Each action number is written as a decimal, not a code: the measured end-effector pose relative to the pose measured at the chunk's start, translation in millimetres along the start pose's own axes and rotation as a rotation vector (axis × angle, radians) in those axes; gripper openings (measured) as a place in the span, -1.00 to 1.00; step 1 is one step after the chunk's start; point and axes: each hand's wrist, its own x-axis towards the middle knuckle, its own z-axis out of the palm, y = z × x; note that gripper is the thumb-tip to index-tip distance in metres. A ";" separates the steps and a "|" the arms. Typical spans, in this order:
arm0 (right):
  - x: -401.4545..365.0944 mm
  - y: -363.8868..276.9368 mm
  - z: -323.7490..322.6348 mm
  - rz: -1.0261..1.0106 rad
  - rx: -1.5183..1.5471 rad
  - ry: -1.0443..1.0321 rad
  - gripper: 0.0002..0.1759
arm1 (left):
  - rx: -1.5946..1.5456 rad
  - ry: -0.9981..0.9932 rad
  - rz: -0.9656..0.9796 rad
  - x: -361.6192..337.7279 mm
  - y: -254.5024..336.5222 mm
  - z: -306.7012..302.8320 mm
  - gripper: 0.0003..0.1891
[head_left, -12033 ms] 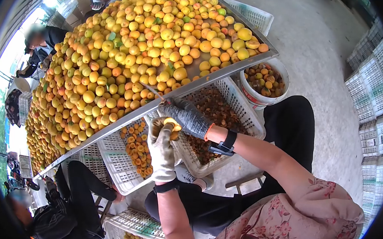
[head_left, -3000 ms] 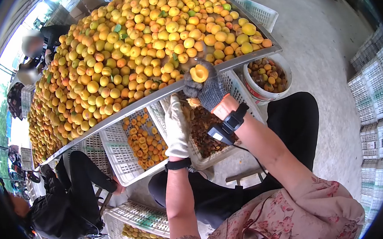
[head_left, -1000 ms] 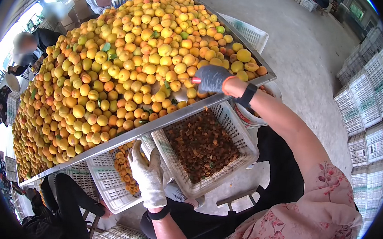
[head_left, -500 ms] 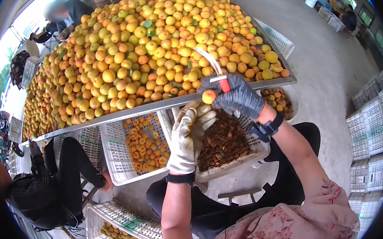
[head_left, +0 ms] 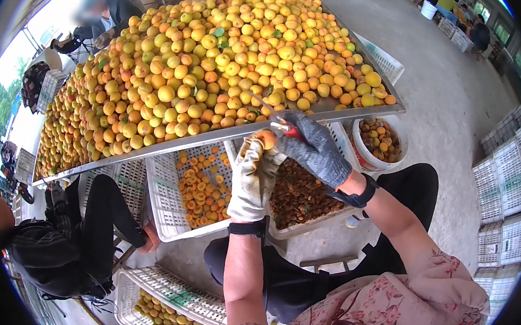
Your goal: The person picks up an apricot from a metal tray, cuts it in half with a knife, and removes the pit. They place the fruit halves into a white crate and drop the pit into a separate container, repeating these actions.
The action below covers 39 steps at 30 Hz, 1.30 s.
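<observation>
An apricot (head_left: 266, 139) shows at the fingertips of my left hand (head_left: 251, 183), which wears a white glove and is closed round the fruit. In a grey glove, my right hand (head_left: 317, 149) grips a red-handled knife (head_left: 291, 131) right beside that apricot. The knife's thin blade points up and left over the table edge. Below my hands stands a crate of brown apricot pits (head_left: 300, 197), partly covered by my left hand. Left of it, a white crate (head_left: 163, 213) holds halved apricots (head_left: 201, 191).
A big heap of whole apricots (head_left: 219, 63) covers the metal-edged table (head_left: 171, 145). A white bucket (head_left: 387, 165) of fruit stands right of my hands. Another person (head_left: 65, 239) sits at left. Stacked crates (head_left: 506, 186) line the right side; one more fruit crate (head_left: 172, 295) is below.
My right hand has moved down and left, bringing the knife to my left hand. The apricot from my right hand's fingertips is now in my left hand, which has closed on it.
</observation>
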 end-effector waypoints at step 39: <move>-23.6 28.3 16.1 0.182 0.067 -0.066 -0.72 | 0.383 0.126 0.134 2.2 16.3 16.6 -0.62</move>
